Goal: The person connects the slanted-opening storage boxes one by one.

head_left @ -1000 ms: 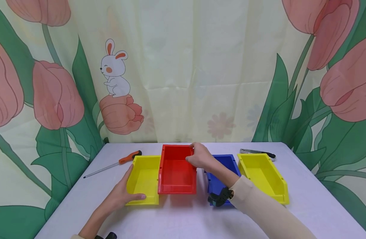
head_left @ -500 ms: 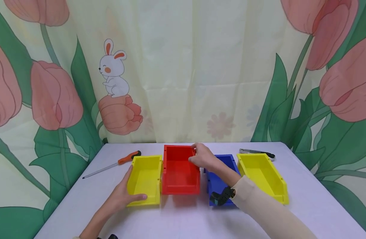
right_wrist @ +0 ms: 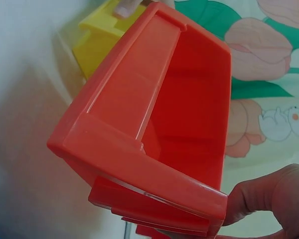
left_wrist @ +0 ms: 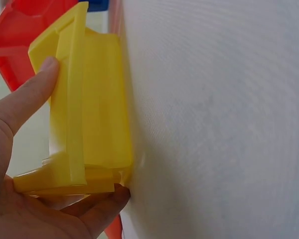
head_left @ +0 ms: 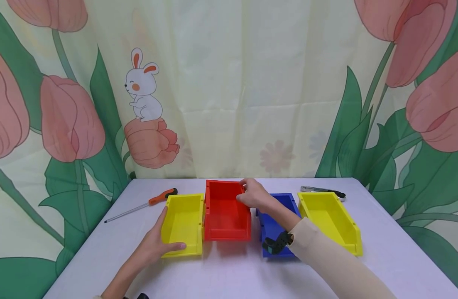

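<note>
My left hand (head_left: 152, 243) grips a yellow storage bin (head_left: 184, 222), thumb over its front lip and fingers along its left side. In the left wrist view, the fingertips reach low on the side of the yellow bin (left_wrist: 102, 104), near the white cloth. A red storage bin (head_left: 227, 214) is pinched at its right wall, toward the back, by my right hand (head_left: 254, 195). The red bin (right_wrist: 124, 99) sits up off the table, over its shadow, its left side right against the yellow bin. Both bins look bare inside.
Right of the red bin stands a blue bin (head_left: 270, 228), partly hidden by my right forearm. Beyond it is a second yellow bin (head_left: 331, 220), with a black-and-metal tool (head_left: 322, 191) behind. A screwdriver (head_left: 159, 198) with an orange handle lies at the left on the white table (head_left: 229, 276).
The red bin has moved a little to the right, from overlapping the left yellow bin's edge to alongside it. My left hand and that yellow bin have shifted slightly right.
</note>
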Available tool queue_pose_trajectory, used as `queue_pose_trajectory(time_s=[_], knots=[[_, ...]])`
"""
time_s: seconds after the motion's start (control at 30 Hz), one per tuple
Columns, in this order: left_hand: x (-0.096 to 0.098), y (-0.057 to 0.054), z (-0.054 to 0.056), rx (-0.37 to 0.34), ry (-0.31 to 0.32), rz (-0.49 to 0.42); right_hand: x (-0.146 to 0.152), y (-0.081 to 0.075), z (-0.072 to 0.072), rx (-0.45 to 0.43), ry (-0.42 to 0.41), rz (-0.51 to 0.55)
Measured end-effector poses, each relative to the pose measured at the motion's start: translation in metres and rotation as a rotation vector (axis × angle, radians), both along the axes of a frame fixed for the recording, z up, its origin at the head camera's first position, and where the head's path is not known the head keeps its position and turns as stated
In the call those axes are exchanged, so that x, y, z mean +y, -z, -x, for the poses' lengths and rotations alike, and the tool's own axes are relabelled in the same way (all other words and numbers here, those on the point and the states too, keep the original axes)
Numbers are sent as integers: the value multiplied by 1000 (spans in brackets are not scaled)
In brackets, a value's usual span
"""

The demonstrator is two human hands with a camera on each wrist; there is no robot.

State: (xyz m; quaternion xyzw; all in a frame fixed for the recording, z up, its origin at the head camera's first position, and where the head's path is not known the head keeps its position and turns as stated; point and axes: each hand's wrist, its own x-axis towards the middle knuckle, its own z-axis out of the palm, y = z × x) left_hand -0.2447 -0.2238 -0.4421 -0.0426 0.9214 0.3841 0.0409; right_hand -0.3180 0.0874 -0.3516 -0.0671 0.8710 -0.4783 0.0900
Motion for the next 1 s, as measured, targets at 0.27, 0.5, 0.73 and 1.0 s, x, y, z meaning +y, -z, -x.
queue_pose_trajectory(time_s=[0.27,0.5,0.73,1.0], knots=[[-1,2,-3,7,7,-24,-4,2,1,-9,19,-10],[-1,2,-2,4,7,-15,-5,2,2,-9,13,-23],[-1,0,0,6,7,5,-7,-2,0,5,18,-48],[-1,1,1,3,8,11,-11,-2,-2,43,30,-98]])
